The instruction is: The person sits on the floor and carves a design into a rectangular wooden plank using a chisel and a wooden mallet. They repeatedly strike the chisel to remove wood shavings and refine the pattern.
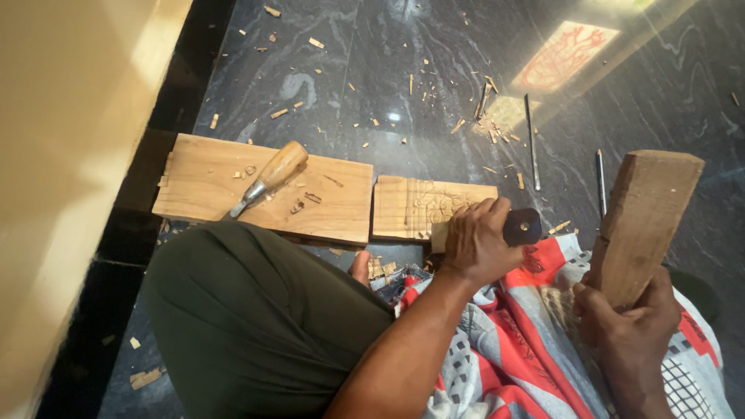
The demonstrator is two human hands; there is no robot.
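Observation:
My left hand [475, 242] grips a chisel with a dark handle [521, 227], its tip hidden against a small carved wooden panel [415, 206] on the floor. My right hand [632, 318] holds a thick wooden block [642, 221] upright like a mallet, raised to the right of the chisel. A larger plain plank [209, 182] lies to the left of the panel, touching it. A second chisel with a light wooden handle [272, 177] rests on that plank.
I sit on a dark marble floor [349, 70] strewn with wood chips. My knee in dark green trousers [248, 310] and a red, white and grey cloth [528, 341] fill the foreground. Two thin metal tools [531, 140] lie beyond the panel. A pale wall [62, 155] stands left.

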